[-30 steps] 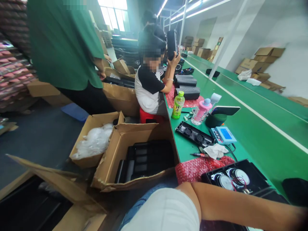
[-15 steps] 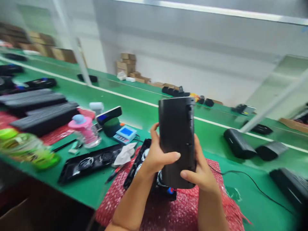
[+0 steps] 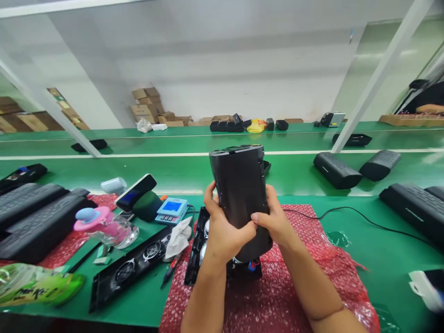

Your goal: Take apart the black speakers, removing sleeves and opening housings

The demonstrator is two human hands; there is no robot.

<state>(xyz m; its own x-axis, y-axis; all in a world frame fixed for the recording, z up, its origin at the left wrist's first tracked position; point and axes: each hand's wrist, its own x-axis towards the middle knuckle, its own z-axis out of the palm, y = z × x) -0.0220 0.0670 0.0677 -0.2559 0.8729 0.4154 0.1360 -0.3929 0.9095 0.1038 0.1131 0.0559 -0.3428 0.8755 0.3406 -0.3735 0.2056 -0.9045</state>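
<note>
Both hands hold up a black speaker housing (image 3: 239, 185), tall and rounded, with small ports along its right edge. My left hand (image 3: 227, 231) wraps its left side, thumb across the front face. On the right side my right hand (image 3: 274, 217) grips it, and the two thumbs meet low on the front. Below and behind my hands lies an open black speaker shell (image 3: 194, 259) with round silver drivers and a blue part with red wire, partly hidden by the left hand. Red bubble wrap (image 3: 305, 282) lies beneath it.
Left of the bubble wrap are a black panel with two rings (image 3: 128, 268), a white tissue (image 3: 178, 238), a red-black pen (image 3: 169, 273), a small blue meter (image 3: 172, 210), a pink-lidded bottle (image 3: 107, 226) and a green bottle (image 3: 38, 284). Black speakers (image 3: 336, 171) stand at right; a thin cable (image 3: 367, 215) crosses there.
My view has turned to the right and levelled out. The housing is still in both hands, now tilted so that its top end shows more, and the thumbs have come together.
</note>
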